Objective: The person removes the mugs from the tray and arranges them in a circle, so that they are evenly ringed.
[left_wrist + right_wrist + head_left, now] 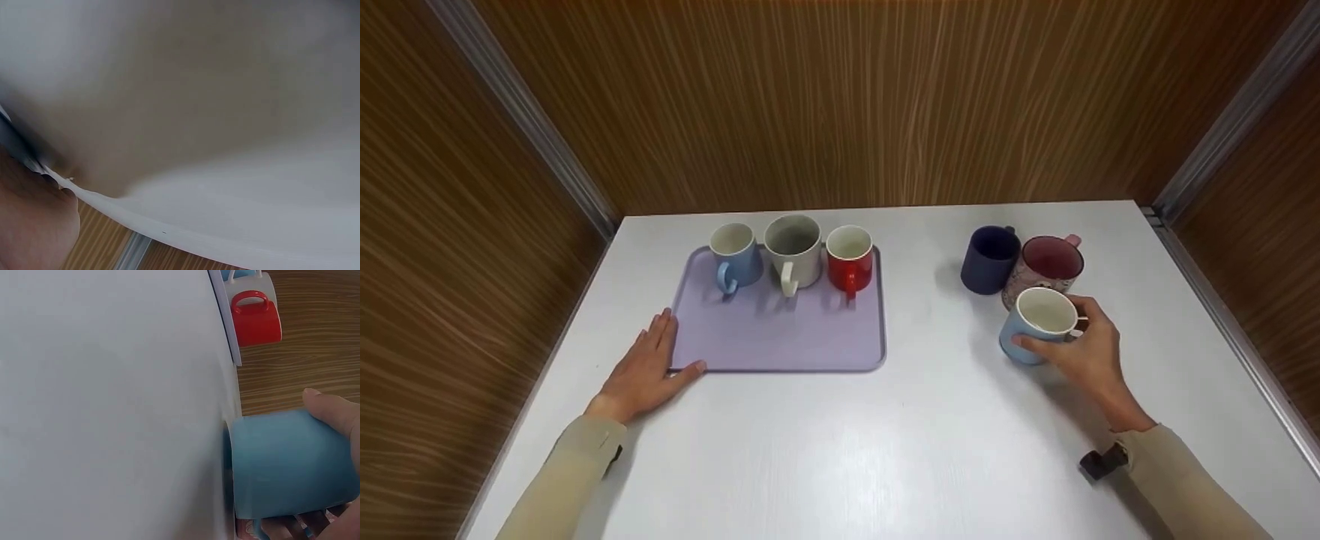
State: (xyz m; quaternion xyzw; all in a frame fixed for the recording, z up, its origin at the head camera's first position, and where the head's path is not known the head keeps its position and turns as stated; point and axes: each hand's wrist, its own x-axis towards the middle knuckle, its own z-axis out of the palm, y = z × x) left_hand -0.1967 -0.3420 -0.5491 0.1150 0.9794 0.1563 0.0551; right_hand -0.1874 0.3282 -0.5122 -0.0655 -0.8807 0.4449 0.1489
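R hand (1087, 351) grips lt-blue mug (1026, 326) nr pink mug (1033, 279), L hand (643, 371) spread flat at edge of lilac tray (787, 341).

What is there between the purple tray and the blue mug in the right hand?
Only bare white tabletop lies between the purple tray and the blue mug in the right hand; the head view shows this.
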